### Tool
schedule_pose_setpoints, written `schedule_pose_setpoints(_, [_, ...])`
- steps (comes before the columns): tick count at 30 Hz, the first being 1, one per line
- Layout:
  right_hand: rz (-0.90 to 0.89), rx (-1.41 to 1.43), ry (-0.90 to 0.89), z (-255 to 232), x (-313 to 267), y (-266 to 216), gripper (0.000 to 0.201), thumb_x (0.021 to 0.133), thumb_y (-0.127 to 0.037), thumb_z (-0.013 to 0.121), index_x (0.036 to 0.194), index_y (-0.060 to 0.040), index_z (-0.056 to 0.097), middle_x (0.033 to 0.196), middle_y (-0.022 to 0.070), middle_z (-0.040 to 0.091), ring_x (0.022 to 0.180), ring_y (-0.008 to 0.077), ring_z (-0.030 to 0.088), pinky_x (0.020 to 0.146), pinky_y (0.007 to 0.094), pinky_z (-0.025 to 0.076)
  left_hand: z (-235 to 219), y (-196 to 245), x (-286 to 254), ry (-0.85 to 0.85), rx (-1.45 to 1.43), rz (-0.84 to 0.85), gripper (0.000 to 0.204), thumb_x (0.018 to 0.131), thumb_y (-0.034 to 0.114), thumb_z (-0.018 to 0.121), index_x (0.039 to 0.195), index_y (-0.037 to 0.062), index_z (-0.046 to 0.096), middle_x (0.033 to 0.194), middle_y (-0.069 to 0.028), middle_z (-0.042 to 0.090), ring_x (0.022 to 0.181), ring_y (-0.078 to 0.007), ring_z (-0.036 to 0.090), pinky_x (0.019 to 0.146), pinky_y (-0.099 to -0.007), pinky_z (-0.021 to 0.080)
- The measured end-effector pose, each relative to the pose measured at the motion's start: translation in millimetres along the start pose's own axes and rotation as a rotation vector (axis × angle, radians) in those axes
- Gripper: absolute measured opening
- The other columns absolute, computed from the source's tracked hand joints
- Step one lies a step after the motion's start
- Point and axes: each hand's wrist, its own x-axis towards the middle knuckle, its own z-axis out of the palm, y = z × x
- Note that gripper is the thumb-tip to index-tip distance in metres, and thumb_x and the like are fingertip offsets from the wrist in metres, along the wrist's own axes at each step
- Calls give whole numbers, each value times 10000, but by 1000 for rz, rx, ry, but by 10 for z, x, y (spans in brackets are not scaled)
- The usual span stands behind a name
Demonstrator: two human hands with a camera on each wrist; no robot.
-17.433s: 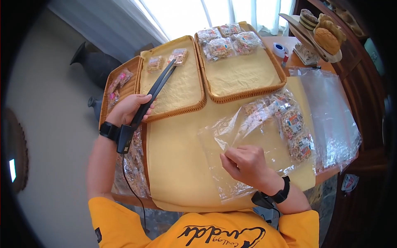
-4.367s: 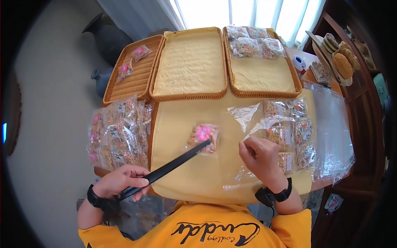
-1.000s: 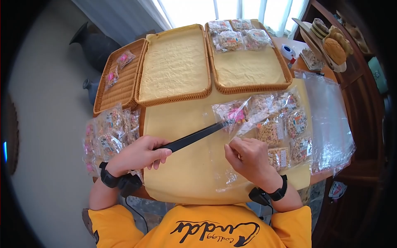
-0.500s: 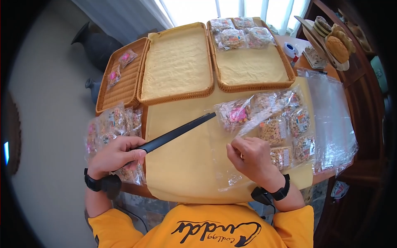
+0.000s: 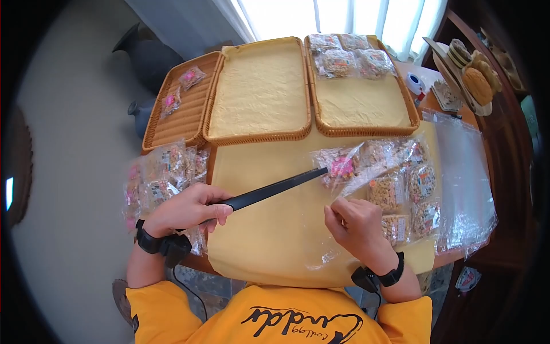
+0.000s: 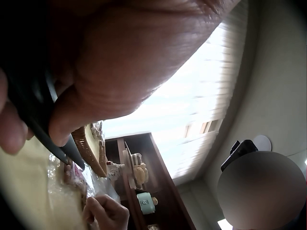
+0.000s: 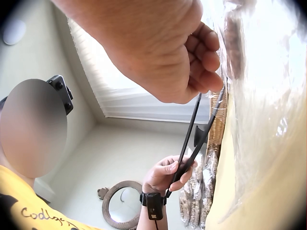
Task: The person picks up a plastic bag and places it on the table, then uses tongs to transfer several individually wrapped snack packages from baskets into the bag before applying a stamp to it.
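Note:
My left hand [image 5: 192, 209] grips long black tongs [image 5: 275, 189]; their tips are by a pink-labelled packet [image 5: 342, 166] at the left of a large clear bag [image 5: 329, 252]. Whether the tips touch it, I cannot tell. In the right wrist view the tongs [image 7: 196, 151] have their two arms apart. Curled fingers of my right hand [image 5: 361, 226] pinch the bag's film, and the right wrist view has this hand [image 7: 158, 48] beside the clear plastic [image 7: 268, 96]. Several nut packets [image 5: 387, 192] lie flat in the bag, in rows right of the pink-labelled one.
Three wicker trays stand behind: the left one [image 5: 189, 117] has two pink-labelled packets, the middle one [image 5: 258, 137] is paper-lined, the right one [image 5: 366, 131] holds several packets. Filled bags [image 5: 172, 166] lie at left, clear bags [image 5: 467, 189] at right. Tape [image 5: 413, 83] and a bread board [image 5: 458, 74] sit behind.
Since half a second ago the tong tips have moved right, up to the pink-labelled packet. That packet was over the paper earlier and is now in the bag. Two packets have left the middle tray.

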Motion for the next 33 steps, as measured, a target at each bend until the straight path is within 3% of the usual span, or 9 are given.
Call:
schedule_pose_setpoints(4, [10, 16, -8, 5, 3, -14, 228, 767, -76, 692, 640, -91, 503, 530, 80, 498, 476, 278, 527, 456, 371, 410, -298, 169, -358, 105, -2, -2, 281, 927, 145, 620, 1156, -17, 611, 751, -9, 619, 533, -47, 537, 506, -198, 452])
schedule_pose_setpoints(8, [43, -1, -34, -3, 5, -18, 217, 762, -67, 694, 643, -87, 514, 533, 90, 500, 474, 286, 525, 458, 371, 409, -778, 288, -609, 368, 2, 114, 234, 945, 138, 575, 1116, -22, 600, 732, -8, 621, 534, -45, 557, 496, -180, 463])
schedule_pose_setpoints(11, [54, -3, -44, -17, 15, -34, 218, 762, -63, 694, 642, -86, 513, 530, 91, 497, 472, 286, 523, 455, 372, 405, -1345, 144, -453, 528, 2, 65, 172, 978, 185, 535, 986, 18, 575, 723, -28, 627, 514, -67, 580, 437, -194, 481])
schedule_pose_setpoints(14, [62, -4, -55, -22, 25, -40, 219, 763, -61, 693, 642, -86, 513, 523, 89, 492, 468, 283, 520, 453, 371, 402, -1864, -89, -72, 600, -53, -60, 212, 996, 202, 497, 975, 2, 562, 691, -35, 608, 500, -91, 584, 433, -212, 509])
schedule_pose_setpoints(17, [74, -3, -67, -16, 37, -37, 222, 762, -61, 694, 640, -85, 511, 517, 87, 484, 465, 279, 517, 452, 371, 401, -2111, -153, 209, 558, -252, -160, 225, 998, 209, 502, 983, -11, 552, 712, -53, 614, 527, -107, 599, 457, -226, 531])
schedule_pose_setpoints(21, [94, -13, -95, -22, 60, -32, 225, 757, -56, 697, 638, -84, 508, 520, 82, 480, 472, 273, 517, 455, 370, 401, -2327, -271, 533, 523, -327, -115, 225, 989, 209, 530, 1003, -16, 543, 775, -78, 629, 593, -118, 626, 490, -245, 554])
schedule_pose_setpoints(33, [88, -8, -140, -31, 81, -16, 230, 741, -42, 703, 631, -83, 506, 526, 76, 473, 469, 267, 495, 456, 372, 385, -2436, -331, 959, 533, -519, -109, 228, 996, 225, 517, 1054, 9, 558, 828, -51, 626, 662, -114, 623, 534, -240, 560])
